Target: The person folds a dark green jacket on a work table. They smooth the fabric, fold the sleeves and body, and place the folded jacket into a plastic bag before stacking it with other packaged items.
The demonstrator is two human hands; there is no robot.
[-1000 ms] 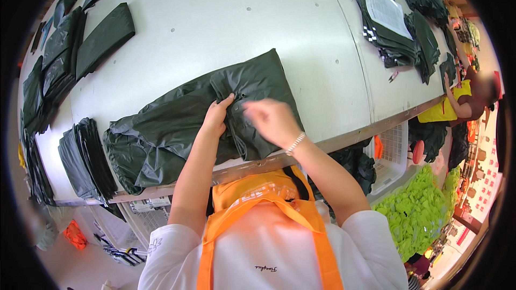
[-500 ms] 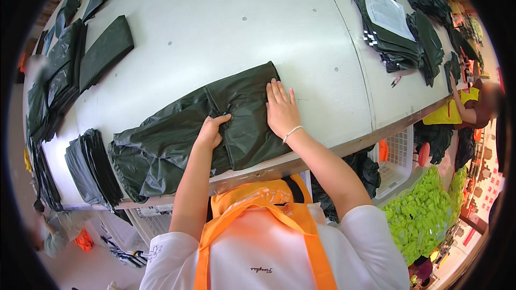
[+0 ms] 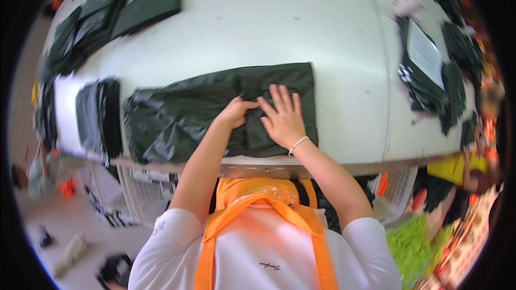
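A shiny dark green garment, folded long and flat, lies across the near side of the white table. Its right end is smooth and squared off; the left part is wrinkled. My left hand is closed on the cloth near the crosswise seam, one finger pointing right and the others curled under. Just to its right, my right hand rests flat on the smooth end with its fingers spread. The fingertips of both hands nearly meet. A beaded bracelet circles my right wrist.
Folded dark green stacks stand at the left, with more folded pieces beyond. Another stack carries a paper sheet at the right. White baskets sit under the table's wooden edge. A person in yellow is at the far right.
My right hand has slid left and down from the garment's right edge, fingers now spread. The garment lies straighter along the table edge. The view has turned.
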